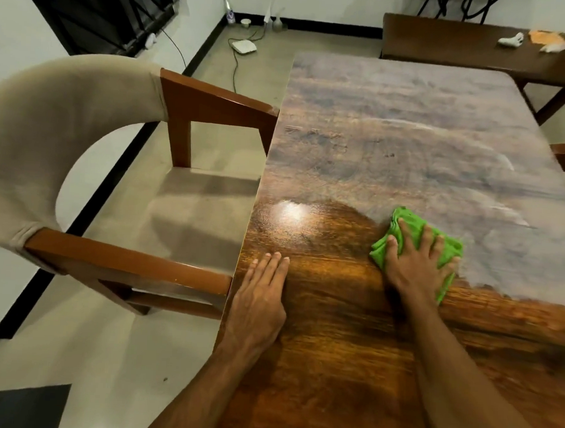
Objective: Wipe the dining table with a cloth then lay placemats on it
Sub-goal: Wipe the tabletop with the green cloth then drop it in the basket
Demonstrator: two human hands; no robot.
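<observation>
While the right grip (418, 261) lies flat on the green cloth (415, 221), fingers spread and pressing it to the desk (391, 137), the left grip (261, 297) rests palm-down on bare wood near the desk's left edge. Its fingers are straight and close together, and it holds nothing. The cloth is bunched under the right palm on the near half of the desk, well apart from the left grip. It sits at the border between glossy dark wood toward the person and a dull, hazy film beyond. That haze spreads ahead of the cloth and to its right, along the desk's long axis, which runs away from the person. I judge most of the top is unwiped, so the coming stroke should go forward and rightward with the right grip while the left braces. No placemats show. A chair (84, 124) stands at the left side.
</observation>
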